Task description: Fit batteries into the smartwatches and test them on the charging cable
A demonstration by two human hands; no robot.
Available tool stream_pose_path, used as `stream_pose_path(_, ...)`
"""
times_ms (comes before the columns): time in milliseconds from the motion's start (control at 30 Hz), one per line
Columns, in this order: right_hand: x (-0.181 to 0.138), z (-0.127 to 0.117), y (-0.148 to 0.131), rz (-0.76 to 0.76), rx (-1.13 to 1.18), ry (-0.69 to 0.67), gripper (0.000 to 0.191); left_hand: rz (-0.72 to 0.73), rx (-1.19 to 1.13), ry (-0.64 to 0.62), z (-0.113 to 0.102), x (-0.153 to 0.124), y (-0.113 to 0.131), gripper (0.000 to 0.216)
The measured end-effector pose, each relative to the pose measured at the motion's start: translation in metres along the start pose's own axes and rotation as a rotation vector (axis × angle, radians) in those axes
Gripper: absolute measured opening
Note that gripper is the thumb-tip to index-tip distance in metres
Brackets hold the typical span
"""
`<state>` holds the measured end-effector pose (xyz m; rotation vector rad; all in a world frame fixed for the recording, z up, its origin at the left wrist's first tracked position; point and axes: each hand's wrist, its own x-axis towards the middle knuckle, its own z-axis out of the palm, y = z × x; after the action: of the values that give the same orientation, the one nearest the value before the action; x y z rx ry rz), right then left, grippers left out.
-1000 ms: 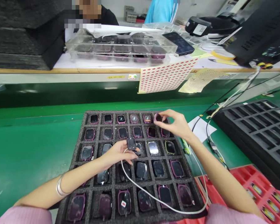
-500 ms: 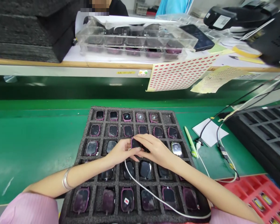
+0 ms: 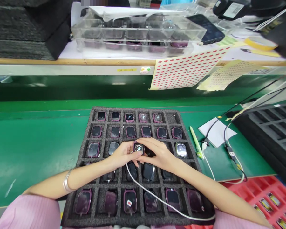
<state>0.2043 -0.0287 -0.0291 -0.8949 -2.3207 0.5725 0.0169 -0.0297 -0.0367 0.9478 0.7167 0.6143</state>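
Between my two hands is a smartwatch point(image 3: 138, 148) without a strap, its dark screen lit with a watch face. My left hand point(image 3: 124, 155) grips it from the left, the thumb along its lower edge. Closed on the watch's top and right side are the fingers of my right hand point(image 3: 158, 152). A white cable point(image 3: 154, 199) comes out beneath my left hand and curves down to the right; its end under the hand is hidden. Below both hands lies a black foam tray point(image 3: 92, 173) with similar purple-framed watches in its compartments, such as the stickered watch point(image 3: 130, 201).
A green pen point(image 3: 195, 141), white paper point(image 3: 218, 132) and cables lie right of the tray. Farther right are another black foam tray point(image 3: 255, 130) and a red tray point(image 3: 255, 187). On the shelf stand clear plastic trays point(image 3: 138, 33), a phone point(image 3: 206, 28) and black foam blocks point(image 3: 21, 31).
The screen of the watch in my hands was dark and now shows a lit watch face. My hands keep nearly the same place; the view has tilted slightly downward.
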Motion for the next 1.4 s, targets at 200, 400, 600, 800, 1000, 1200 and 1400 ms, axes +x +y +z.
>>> stream_pose_path(200, -0.001, -0.005, -0.005, 0.037, -0.025, -0.054, 0.045, 0.003, 0.01, -0.031, 0.001, 0.0, 0.0, 0.047)
stream_pose_path(400, -0.002, -0.004, -0.007, 0.053, -0.047, -0.08, 0.048, 0.005, 0.061, -0.058, 0.001, -0.001, 0.0, 0.037)
stream_pose_path(600, 0.005, -0.027, -0.009, 0.118, 0.035, -0.168, 0.04, 0.012, 0.204, -0.082, -0.001, -0.001, -0.01, 0.042)
stream_pose_path(800, 0.001, -0.093, 0.073, 0.284, -0.207, 0.082, 0.037, 0.024, 0.247, -0.121, -0.003, -0.002, -0.011, 0.036)
stream_pose_path(1000, -0.023, -0.115, 0.116, 0.344, -0.465, -0.089, 0.043, -0.012, 0.271, -0.12, -0.002, -0.004, -0.011, 0.032)
stream_pose_path(1200, -0.038, -0.122, 0.072, 0.332, -0.542, -0.316, 0.025, -0.105, 0.133, -0.096, 0.002, -0.003, -0.003, 0.043)
stream_pose_path(1400, -0.037, -0.107, 0.061, 0.374, -0.725, -0.358, 0.023, -0.104, 0.067, -0.104, 0.006, -0.003, 0.005, 0.043)
